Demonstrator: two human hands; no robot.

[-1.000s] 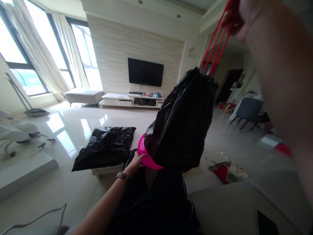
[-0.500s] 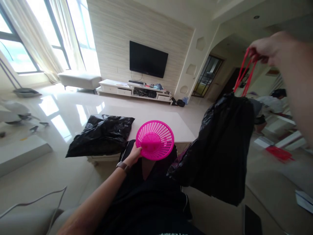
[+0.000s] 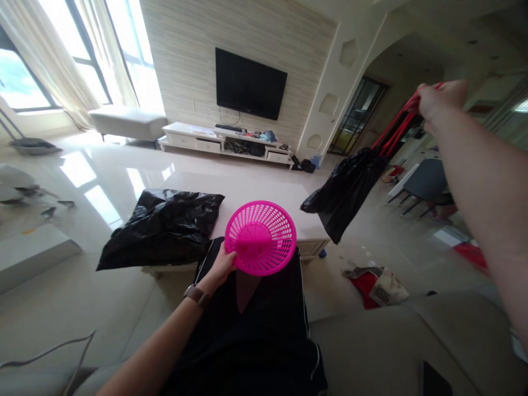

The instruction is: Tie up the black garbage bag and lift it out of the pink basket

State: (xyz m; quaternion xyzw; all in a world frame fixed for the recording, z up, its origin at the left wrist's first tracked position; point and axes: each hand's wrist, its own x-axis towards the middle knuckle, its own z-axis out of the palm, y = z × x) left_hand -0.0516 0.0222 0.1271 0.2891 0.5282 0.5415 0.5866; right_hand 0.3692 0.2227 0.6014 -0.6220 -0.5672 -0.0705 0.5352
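My left hand point(image 3: 221, 265) grips the rim of a pink plastic basket point(image 3: 284, 234) with slotted sides, its open top tilted toward me. The basket looks empty and is held above my lap, at the near edge of a white coffee table point(image 3: 272, 192). Out to the right, my right hand point(image 3: 441, 102) is raised and closed on the red drawstrings point(image 3: 398, 129) of a black garbage bag point(image 3: 350, 190). That bag hangs slanted in the air beyond the table's right end. A second black plastic bag point(image 3: 165, 228) lies flat on the table's left part.
A red and white cloth-like bundle point(image 3: 373, 286) lies on the floor to the right. Dark chairs point(image 3: 427, 179) stand farther right. Beside me on the grey sofa point(image 3: 371, 341) is a dark phone-like slab point(image 3: 435, 379). A TV stand point(image 3: 190, 137) lines the far wall.
The garbage bag in my right hand has swung away from me, forward and up, uncovering the floor bundle. My left hand still holds the basket in nearly the same place.
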